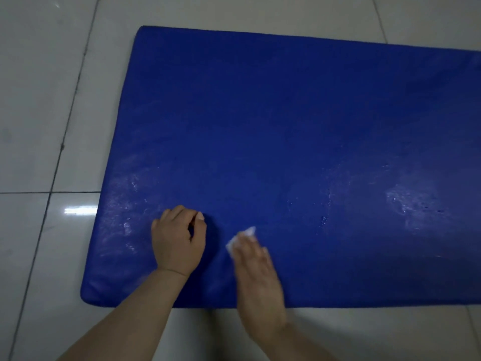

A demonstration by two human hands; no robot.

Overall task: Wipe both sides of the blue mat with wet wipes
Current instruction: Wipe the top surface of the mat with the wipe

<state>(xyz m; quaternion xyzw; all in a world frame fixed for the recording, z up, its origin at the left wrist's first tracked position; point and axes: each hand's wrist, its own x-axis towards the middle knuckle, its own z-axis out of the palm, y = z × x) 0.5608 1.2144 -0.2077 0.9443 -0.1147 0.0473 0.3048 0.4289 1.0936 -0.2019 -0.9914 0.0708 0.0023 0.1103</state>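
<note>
A large blue mat [286, 142] lies flat on the tiled floor and runs out of view at the right. Wet streaks shine on its left part and near its right side. My left hand [179, 241] rests on the mat near the front left corner, its fingers curled with the tips down on the surface, holding nothing. My right hand [256, 272] lies flat on the mat just to the right, blurred by motion. It presses a white wet wipe [240, 239] that pokes out under its fingertips.
Glossy pale floor tiles [44, 100] with dark grout lines surround the mat on the left, back and front. A bright light reflection [80, 211] sits on the tile beside the mat's left edge.
</note>
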